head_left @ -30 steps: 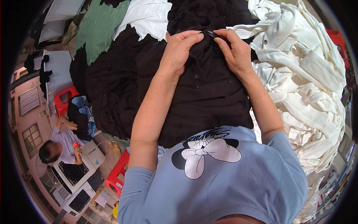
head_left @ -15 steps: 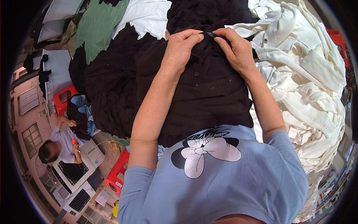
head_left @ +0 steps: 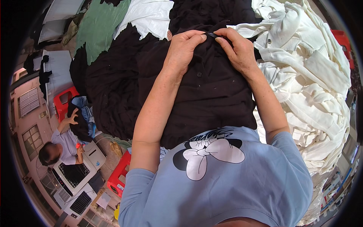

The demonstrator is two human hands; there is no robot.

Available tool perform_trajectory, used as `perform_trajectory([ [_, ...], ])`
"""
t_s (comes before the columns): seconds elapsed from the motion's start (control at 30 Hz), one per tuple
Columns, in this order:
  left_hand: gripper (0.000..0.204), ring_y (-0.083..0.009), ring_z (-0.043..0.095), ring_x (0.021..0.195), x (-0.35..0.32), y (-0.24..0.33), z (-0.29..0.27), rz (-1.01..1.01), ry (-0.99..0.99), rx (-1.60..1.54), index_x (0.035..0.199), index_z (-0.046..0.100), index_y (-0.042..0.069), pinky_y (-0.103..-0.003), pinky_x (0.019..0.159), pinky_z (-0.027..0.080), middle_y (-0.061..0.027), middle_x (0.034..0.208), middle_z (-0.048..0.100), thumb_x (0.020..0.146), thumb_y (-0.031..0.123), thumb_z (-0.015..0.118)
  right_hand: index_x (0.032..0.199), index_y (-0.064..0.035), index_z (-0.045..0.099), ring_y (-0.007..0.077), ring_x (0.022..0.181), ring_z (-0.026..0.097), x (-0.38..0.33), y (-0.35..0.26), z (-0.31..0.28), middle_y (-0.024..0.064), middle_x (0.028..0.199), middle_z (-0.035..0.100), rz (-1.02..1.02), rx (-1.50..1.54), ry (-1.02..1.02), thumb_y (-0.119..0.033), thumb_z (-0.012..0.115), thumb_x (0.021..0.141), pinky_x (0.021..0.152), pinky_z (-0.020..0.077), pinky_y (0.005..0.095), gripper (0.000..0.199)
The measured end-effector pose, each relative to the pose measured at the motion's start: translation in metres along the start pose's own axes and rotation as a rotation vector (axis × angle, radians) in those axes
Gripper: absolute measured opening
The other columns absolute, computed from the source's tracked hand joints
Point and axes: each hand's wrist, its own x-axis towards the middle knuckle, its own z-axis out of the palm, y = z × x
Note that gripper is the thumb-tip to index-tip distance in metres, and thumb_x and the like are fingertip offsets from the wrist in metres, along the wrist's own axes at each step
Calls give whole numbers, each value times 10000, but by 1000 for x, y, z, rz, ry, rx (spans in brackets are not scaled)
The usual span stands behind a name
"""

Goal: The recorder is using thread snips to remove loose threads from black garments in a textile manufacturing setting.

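A black buttoned garment [head_left: 215, 98] lies spread over my front, with a small dark button [head_left: 199, 74] on its middle. My left hand [head_left: 181, 51] is closed at the garment's far edge, thumb and forefinger pinching the dark cloth. Close on its right, my right hand [head_left: 240, 51] is closed in a pinch on a small dark glossy piece [head_left: 212, 34], which bridges the short gap between both hands' fingertips. Whether that piece belongs to the garment or is separate, I cannot tell.
White knitwear [head_left: 302, 87] is heaped on the right. More black cloth [head_left: 113, 79] lies left, with green sheeting [head_left: 100, 30] and a white plastic sheet [head_left: 145, 17] beyond. At lower left, a co-worker [head_left: 66, 145] sits near a red stool [head_left: 120, 176].
My right fingertips have shifted slightly left and up, nearer my left ones, and the glossy piece moved with them. The co-worker's hand has risen from the dark cloth.
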Motion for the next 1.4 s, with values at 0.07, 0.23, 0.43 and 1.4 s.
perform_trajectory([
  [0.07,207,-82,609,843,2,-3,-2,8,0,13,1014,687,-29,-203,808,452,-37,922,686,855,98,649,1012,-93,644,247,754,662,0,1,1,56,872,660,-3,18,5,-179,637,880,635,506,310,158],
  [0.23,204,-87,613,843,1,1,-1,-16,-10,-20,1007,688,-30,-206,807,459,-41,923,688,855,100,646,1042,-80,639,216,805,671,-4,9,5,62,903,675,125,176,-49,-187,631,899,700,509,289,179],
  [0.43,199,-91,616,844,1,0,-1,-24,-17,-4,998,689,-30,-210,805,465,-44,922,690,854,99,644,1062,-64,630,167,849,655,-2,10,-1,57,924,680,221,326,-131,-195,619,920,766,497,269,194],
  [1.4,188,-74,574,885,-3,4,2,294,4,-289,1010,630,-6,-205,835,427,-5,941,646,917,118,523,1057,-53,645,4,662,402,-63,36,-53,-84,776,495,567,836,-211,-251,628,887,602,305,160,262],
])
